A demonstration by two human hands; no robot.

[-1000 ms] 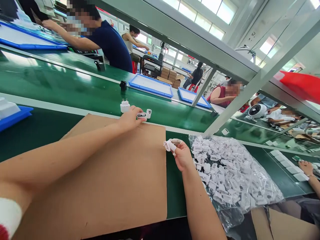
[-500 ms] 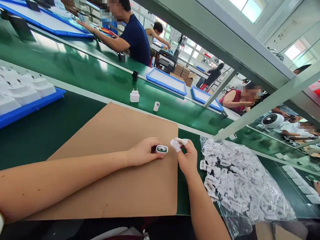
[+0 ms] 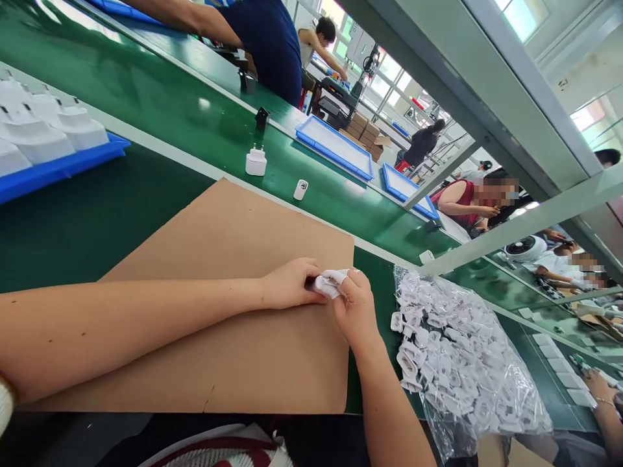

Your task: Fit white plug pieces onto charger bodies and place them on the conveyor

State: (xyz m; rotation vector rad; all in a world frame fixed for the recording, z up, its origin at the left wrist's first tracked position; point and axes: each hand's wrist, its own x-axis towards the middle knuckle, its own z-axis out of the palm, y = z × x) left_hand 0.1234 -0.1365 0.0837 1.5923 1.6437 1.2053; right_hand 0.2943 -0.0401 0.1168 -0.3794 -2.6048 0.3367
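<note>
My left hand [image 3: 292, 283] is closed on a small white charger housing, now mostly hidden behind the other hand's fingertips. White covers sit on the thumb and finger of my right hand [image 3: 351, 295], which pinches at the housing's open end. Whether a small part is between those fingertips is hidden. Both hands meet above the right part of a brown cardboard sheet [image 3: 219, 357]. Beyond the sheet, a white two-pin charger [image 3: 256, 161] and a small white housing [image 3: 300, 189] stand on the green belt [image 3: 195, 123].
To the right lies a clear plastic bag [image 3: 467, 357] full of white plastic pieces. A blue tray [image 3: 63, 170] of white chargers is at the left. A slanting metal frame [image 3: 525, 214] crosses the upper right. Several people sit beyond the belt.
My right hand has moved left and now meets my left hand at the housing, covering its open end. The view has shifted and tilted slightly.
</note>
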